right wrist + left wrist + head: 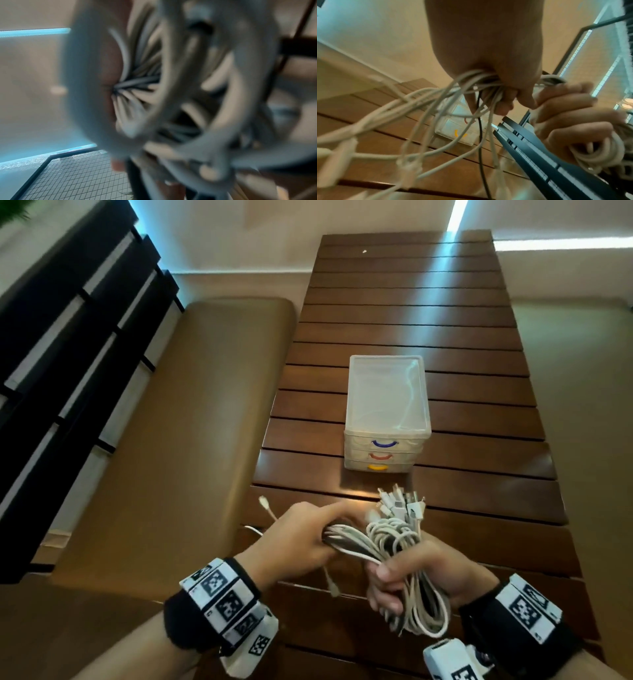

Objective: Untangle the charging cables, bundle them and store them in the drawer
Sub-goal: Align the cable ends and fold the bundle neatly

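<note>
A bundle of white charging cables (387,542) hangs between both hands above the near end of the wooden slatted table (479,344). My left hand (301,539) grips one end of the strands, with loose plug ends trailing below (412,121). My right hand (407,573) holds the coiled loops, which hang down under it (424,611). A cluster of plugs (402,505) sticks up from the bundle. The small plastic drawer unit (387,412) stands mid-table; its blue, red and yellow handled drawers are shut. The right wrist view shows only blurred cable loops (171,94).
A tan padded bench (178,440) runs along the table's left side, with dark shelving (68,337) beyond it. Another bench lies to the right (582,405). The table's far half is bare wood.
</note>
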`<move>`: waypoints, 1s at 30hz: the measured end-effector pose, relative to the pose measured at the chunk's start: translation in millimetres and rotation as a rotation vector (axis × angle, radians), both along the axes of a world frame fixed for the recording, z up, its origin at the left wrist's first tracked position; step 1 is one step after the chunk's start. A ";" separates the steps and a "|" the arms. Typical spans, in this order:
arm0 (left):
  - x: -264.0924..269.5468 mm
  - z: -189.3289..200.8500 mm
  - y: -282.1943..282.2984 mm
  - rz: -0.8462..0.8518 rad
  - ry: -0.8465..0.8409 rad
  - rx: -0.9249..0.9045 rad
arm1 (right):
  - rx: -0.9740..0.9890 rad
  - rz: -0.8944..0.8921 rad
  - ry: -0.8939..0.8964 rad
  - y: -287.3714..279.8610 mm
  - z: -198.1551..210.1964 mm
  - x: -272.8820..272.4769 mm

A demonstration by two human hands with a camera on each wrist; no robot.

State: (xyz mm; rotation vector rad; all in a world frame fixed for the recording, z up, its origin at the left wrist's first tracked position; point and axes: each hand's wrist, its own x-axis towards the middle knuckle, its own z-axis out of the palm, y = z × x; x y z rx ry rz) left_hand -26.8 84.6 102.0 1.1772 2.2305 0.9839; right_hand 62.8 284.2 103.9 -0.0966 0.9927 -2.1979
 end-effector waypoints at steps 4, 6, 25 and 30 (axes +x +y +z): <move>-27.0 -7.4 -9.2 0.029 0.026 -0.052 | 0.090 -0.035 0.097 18.1 5.8 -5.7; -39.6 -6.1 -10.7 0.057 0.003 -0.181 | 0.151 -0.054 0.099 22.1 2.9 -8.8; -76.7 -28.0 -85.9 0.024 -0.289 -1.028 | 0.443 -0.033 -0.216 11.1 -30.8 -15.6; -56.6 -8.3 -41.1 -0.051 -0.047 -0.611 | 0.466 0.013 -0.264 17.9 -33.6 -12.9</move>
